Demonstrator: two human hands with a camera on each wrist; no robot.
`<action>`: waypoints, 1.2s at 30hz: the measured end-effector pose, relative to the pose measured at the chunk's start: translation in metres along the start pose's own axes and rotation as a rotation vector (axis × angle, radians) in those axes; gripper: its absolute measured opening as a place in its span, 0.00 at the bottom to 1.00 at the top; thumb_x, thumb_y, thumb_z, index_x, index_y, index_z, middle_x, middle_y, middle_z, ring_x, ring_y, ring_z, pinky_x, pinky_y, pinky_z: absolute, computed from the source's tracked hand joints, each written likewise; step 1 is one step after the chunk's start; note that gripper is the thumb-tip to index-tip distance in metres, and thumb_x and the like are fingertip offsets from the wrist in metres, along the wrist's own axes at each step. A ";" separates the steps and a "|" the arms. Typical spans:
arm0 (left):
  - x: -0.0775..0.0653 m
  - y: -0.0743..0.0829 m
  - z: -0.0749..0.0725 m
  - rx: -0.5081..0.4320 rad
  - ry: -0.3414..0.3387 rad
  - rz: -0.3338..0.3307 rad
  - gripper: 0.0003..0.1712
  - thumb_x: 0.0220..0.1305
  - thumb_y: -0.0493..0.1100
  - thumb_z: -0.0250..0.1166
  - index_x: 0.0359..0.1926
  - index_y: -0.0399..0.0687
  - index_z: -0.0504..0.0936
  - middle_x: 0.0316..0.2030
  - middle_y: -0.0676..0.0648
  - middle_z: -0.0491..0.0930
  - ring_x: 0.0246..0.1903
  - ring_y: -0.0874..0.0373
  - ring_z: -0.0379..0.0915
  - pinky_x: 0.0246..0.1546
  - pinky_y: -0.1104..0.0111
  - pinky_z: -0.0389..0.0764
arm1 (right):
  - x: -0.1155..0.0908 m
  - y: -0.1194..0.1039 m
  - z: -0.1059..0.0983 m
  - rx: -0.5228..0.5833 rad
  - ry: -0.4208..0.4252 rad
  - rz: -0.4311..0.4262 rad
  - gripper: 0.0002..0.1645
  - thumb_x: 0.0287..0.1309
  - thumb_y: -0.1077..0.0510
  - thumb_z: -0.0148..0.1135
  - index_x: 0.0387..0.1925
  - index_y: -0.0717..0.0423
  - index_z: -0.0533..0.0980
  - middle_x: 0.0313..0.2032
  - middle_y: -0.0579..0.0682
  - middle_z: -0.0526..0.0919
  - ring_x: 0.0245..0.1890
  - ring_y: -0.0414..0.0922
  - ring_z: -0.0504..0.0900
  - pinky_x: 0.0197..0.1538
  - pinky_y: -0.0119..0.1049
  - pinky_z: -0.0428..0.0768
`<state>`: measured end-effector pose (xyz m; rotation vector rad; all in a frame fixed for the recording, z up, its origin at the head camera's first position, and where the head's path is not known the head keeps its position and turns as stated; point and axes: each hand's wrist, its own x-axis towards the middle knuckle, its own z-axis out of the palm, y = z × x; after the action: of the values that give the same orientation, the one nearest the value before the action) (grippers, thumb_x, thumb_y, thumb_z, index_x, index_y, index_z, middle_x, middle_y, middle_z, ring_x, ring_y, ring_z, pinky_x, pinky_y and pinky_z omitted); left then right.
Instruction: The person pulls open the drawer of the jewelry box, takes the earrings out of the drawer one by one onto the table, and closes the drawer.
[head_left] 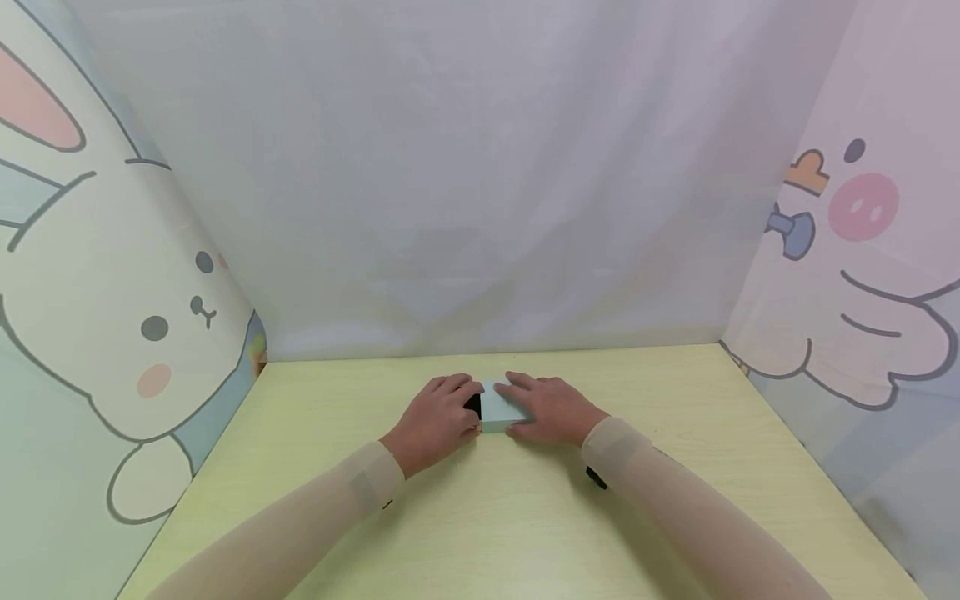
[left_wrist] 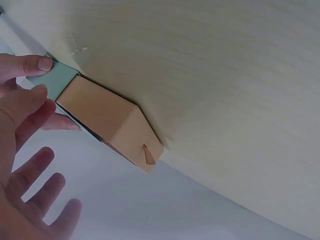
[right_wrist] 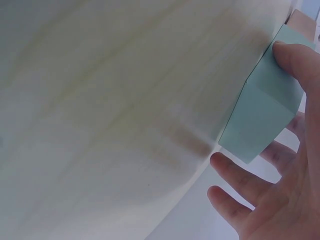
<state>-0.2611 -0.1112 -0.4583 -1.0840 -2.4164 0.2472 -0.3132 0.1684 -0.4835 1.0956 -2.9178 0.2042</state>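
A small cardboard box with a mint-green sleeve (head_left: pixel 495 408) lies on the table between both hands. An orange-brown inner part (left_wrist: pixel 102 110) sticks out of the sleeve's left end, its end flap marked by a triangular notch. My left hand (head_left: pixel 431 417) grips that left end, thumb on the near side and fingers on the far side, with a black patch of the box showing between them. At the other end, my right hand (head_left: pixel 555 408) holds the green sleeve, its thumb against the near face and several fingers spread at the far side.
The pale wooden table (head_left: pixel 480 517) reaches back to a hanging light-grey cloth (head_left: pixel 480 183). Cloth side walls carry a rabbit drawing (head_left: pixel 112 292) at left and a duck drawing (head_left: pixel 862 292) at right. A small dark object (head_left: pixel 596 477) shows beneath the right sleeve.
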 end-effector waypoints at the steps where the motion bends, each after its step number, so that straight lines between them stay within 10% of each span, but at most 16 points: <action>1: 0.000 0.001 0.000 -0.006 0.002 0.004 0.04 0.72 0.55 0.87 0.42 0.66 1.02 0.63 0.51 0.92 0.68 0.50 0.85 0.71 0.53 0.91 | 0.000 0.000 0.000 0.001 -0.003 0.001 0.47 0.80 0.36 0.73 0.91 0.42 0.71 0.89 0.58 0.74 0.65 0.67 0.93 0.72 0.63 0.89; 36: -0.007 0.019 0.014 -0.026 -0.051 0.100 0.10 0.77 0.47 0.79 0.35 0.67 0.99 0.62 0.56 0.89 0.70 0.52 0.83 0.76 0.57 0.87 | 0.000 0.004 0.005 -0.004 0.016 -0.001 0.45 0.81 0.37 0.71 0.90 0.41 0.72 0.88 0.58 0.75 0.61 0.65 0.94 0.68 0.60 0.90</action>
<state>-0.2511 -0.1030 -0.4795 -1.2262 -2.4196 0.2800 -0.3155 0.1710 -0.4892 1.0899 -2.9025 0.2066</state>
